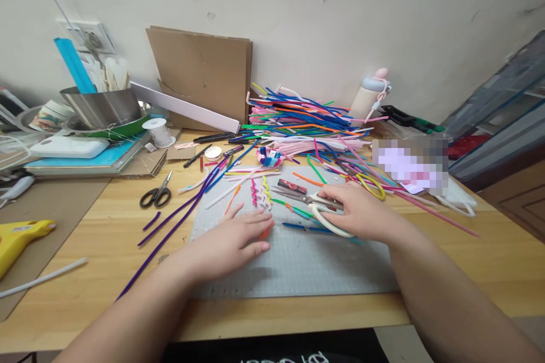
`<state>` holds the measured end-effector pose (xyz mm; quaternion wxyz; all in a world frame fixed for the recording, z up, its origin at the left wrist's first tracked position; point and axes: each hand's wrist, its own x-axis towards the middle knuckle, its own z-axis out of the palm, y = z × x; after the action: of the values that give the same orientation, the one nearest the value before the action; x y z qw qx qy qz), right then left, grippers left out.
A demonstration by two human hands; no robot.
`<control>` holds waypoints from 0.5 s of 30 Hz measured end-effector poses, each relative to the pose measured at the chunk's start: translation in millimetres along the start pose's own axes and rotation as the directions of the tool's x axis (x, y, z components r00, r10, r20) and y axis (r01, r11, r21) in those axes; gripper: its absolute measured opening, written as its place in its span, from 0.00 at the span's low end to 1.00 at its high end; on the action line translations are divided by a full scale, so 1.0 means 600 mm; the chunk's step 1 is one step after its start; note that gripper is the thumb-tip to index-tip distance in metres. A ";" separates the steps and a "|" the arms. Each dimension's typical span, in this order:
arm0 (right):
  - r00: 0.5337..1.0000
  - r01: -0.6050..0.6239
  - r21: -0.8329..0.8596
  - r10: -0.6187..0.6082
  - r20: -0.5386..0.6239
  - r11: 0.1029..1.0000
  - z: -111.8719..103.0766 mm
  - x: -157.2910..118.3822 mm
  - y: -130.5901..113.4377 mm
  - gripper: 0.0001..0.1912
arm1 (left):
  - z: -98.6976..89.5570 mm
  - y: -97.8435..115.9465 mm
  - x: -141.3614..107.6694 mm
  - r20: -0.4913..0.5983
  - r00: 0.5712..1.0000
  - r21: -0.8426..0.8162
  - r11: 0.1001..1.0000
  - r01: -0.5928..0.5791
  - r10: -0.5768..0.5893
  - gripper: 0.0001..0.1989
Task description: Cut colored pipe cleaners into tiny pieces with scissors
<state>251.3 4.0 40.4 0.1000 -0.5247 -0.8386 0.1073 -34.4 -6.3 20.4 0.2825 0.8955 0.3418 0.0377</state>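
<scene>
My right hand point(357, 207) is closed around a pair of scissors with cream handles point(326, 221), their blades pointing left over the grey cutting mat point(238, 278). My left hand point(238, 238) lies palm down above the mat with its fingers spread. Under its fingertips shows part of an orange pipe cleaner point(265, 232). Just beyond that hand lie zigzag-bent pipe cleaners point(260, 193) in pink, white and yellow. A dark red-labelled packet point(292, 186) sits by the scissor blades. Below the blades are green pipe cleaners point(293, 207) and a blue one point(302, 228).
A big pile of coloured pipe cleaners point(306, 119) lies against the wall. Black scissors point(157, 195), long purple pipe cleaners point(176, 212) and a yellow glue gun point(25, 238) are at left. Yellow-handled scissors point(371, 186) and a bottle point(368, 99) stand or lie at right.
</scene>
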 end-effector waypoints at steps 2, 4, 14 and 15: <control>0.999 -0.025 -0.004 0.025 -0.024 1.000 0.002 0.001 0.002 0.10 | -0.001 -0.001 0.012 -0.140 0.989 0.053 0.997 0.048 -0.041 0.19; 0.998 -0.044 0.013 0.044 -0.037 0.999 0.004 0.004 0.003 0.09 | 0.001 -0.006 0.030 -0.285 0.954 0.138 0.981 0.137 -0.093 0.17; 0.989 -0.101 0.059 0.107 -0.101 0.993 0.025 0.017 0.014 0.14 | -0.011 -0.055 0.100 -0.274 0.962 0.408 0.908 0.096 0.022 0.11; 0.988 -0.107 0.057 0.112 -0.106 0.993 0.026 0.017 0.015 0.14 | -0.014 -0.059 0.099 -0.275 0.961 0.412 0.906 0.098 0.021 0.11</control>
<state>250.5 16.0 23.2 0.1530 -0.5724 -0.7987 0.1050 -12.2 57.1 1.2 0.0331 0.9144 0.3954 0.0804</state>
